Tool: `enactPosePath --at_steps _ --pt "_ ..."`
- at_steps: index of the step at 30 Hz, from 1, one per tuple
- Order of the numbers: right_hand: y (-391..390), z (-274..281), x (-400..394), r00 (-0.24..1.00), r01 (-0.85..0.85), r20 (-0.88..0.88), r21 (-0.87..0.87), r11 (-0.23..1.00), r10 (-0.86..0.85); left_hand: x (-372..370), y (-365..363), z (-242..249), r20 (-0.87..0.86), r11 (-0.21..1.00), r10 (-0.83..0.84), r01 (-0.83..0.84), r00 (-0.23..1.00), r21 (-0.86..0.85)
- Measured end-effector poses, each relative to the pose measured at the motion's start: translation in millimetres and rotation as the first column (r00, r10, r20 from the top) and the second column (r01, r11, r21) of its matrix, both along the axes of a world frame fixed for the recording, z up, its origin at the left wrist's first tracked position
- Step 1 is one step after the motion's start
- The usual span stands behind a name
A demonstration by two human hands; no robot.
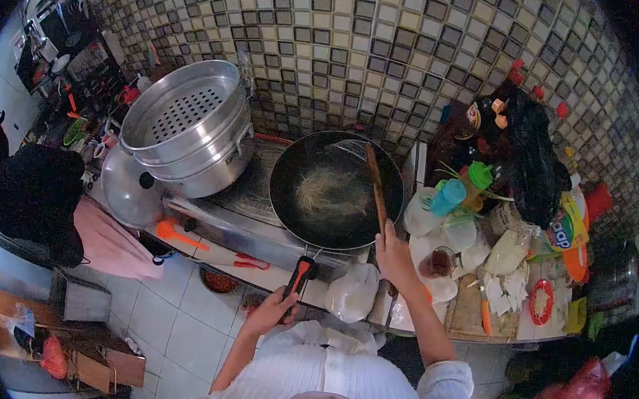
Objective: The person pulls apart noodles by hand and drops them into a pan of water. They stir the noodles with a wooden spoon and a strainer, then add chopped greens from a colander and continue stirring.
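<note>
Stirring thin pale noodles [325, 192] in the big black wok [335, 189], my right hand [394, 254] gripped the long wooden stick [375, 185] while my left hand [274, 312] clutched the wok's black-and-orange handle [300, 273]; the noodles looked barely cooked.

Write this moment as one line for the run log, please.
left hand: holds wok handle | right hand: holds wooden spatula | wok: noodles inside

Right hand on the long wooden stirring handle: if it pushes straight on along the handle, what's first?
Likely the pale noodles in the black round wok, where the right hand points; depth is unclear.
</note>
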State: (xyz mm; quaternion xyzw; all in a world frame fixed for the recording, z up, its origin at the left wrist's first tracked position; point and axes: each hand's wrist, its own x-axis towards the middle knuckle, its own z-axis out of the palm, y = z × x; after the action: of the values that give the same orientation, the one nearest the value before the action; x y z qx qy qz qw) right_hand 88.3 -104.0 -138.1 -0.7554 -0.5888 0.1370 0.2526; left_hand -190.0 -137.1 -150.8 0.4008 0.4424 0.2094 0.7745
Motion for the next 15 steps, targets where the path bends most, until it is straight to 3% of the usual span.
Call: enactPosePath --at_steps 2,5,7,13,15 --pt "5 -8 -1 0.998 -0.043 -0.034 0.040 0.998 0.044 0 0 1 0.001 1.000 0.004 -0.004 1.000 -0.004" --pt "3 15 -17 0.980 -0.068 -0.194 -0.117 0.991 0.044 0 -1 3 0.036 1.000 0.001 -0.001 0.999 -0.011" --pt "-5 49 -25 0.907 -0.125 -0.421 -0.317 0.940 -0.021 1 0 8 -0.005 1.000 -0.015 0.015 1.000 0.007" --pt "-44 71 -1 0.816 -0.197 -0.577 -0.322 0.926 -0.027 -1 2 -6 0.026 0.999 -0.041 0.041 0.999 -0.007" --pt "-60 85 7 0.860 -0.201 -0.510 -0.338 0.919 0.001 -2 2 -6 0.033 0.999 -0.037 0.038 0.999 -0.019"
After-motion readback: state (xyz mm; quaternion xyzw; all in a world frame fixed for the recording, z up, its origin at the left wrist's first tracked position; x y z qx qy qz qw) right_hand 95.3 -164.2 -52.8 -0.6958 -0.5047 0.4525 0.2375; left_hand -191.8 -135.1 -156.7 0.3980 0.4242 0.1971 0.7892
